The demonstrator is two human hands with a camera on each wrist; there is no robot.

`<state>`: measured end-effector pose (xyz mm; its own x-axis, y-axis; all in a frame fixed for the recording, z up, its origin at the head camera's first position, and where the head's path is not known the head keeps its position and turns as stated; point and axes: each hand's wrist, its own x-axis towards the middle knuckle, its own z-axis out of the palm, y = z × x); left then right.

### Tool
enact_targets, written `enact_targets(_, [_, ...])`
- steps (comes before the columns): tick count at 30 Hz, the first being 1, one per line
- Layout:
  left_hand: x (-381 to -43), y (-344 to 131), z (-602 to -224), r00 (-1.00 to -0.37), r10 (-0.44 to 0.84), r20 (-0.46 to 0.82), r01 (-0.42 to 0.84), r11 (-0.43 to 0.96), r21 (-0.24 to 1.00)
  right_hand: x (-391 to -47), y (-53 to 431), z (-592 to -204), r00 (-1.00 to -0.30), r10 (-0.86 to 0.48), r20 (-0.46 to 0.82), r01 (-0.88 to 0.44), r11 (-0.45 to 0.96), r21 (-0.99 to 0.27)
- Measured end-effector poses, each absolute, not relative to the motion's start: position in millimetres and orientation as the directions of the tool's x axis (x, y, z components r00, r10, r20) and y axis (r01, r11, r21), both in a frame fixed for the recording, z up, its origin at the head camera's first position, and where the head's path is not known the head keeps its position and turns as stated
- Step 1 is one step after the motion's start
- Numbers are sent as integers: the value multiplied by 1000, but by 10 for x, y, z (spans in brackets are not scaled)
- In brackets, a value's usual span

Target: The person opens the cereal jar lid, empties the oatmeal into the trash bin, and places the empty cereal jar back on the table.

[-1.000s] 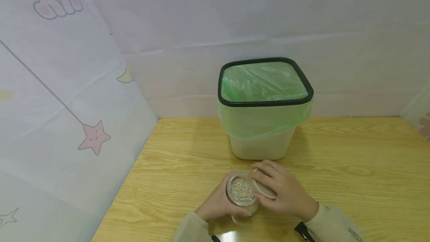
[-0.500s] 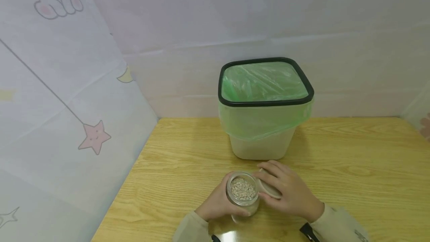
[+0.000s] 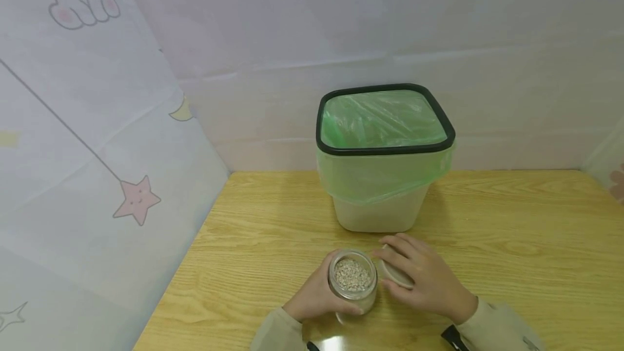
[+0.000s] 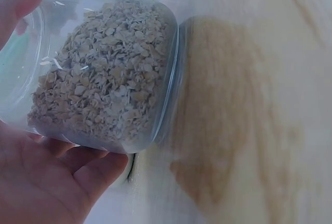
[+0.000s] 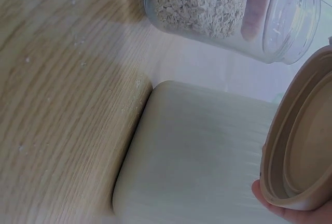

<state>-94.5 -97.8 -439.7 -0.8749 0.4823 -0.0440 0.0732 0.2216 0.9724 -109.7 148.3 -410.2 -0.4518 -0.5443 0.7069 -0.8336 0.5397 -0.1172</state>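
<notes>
A glass jar (image 3: pixel 366 303) part filled with oat flakes (image 3: pixel 352 275) has its mouth uncovered. My left hand (image 3: pixel 317 292) grips it round the side, thumb and fingers on opposite sides of the glass in the left wrist view. In that view the oats (image 4: pixel 111 68) fill much of the jar, and its base is close to the tabletop. To the right of the jar, my right hand (image 3: pixel 429 280) holds a beige lid (image 3: pixel 396 274) by its edge, tilted and apart from the rim. The lid's ridged underside (image 5: pixel 311 141) shows in the right wrist view.
Behind the hands stands a white trash bin (image 3: pixel 377 215) with a black rim (image 3: pixel 385 150) and a green plastic liner (image 3: pixel 390 118). All rest on a wood-grain table (image 3: pixel 253 221). A printed cloth backdrop (image 3: pixel 273 26) rises behind and to the left.
My right hand has drawn the lid off to the right, away from the jar's mouth, widening the gap. The left hand and jar have stayed in place.
</notes>
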Motion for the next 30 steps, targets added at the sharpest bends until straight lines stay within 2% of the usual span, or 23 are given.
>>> enact_targets(30, [-916, -929, -4414, -907, 422, -11, 91, 220, 971, -1050, 1548, -4340, -573, -573, 586, -763, 635, -125])
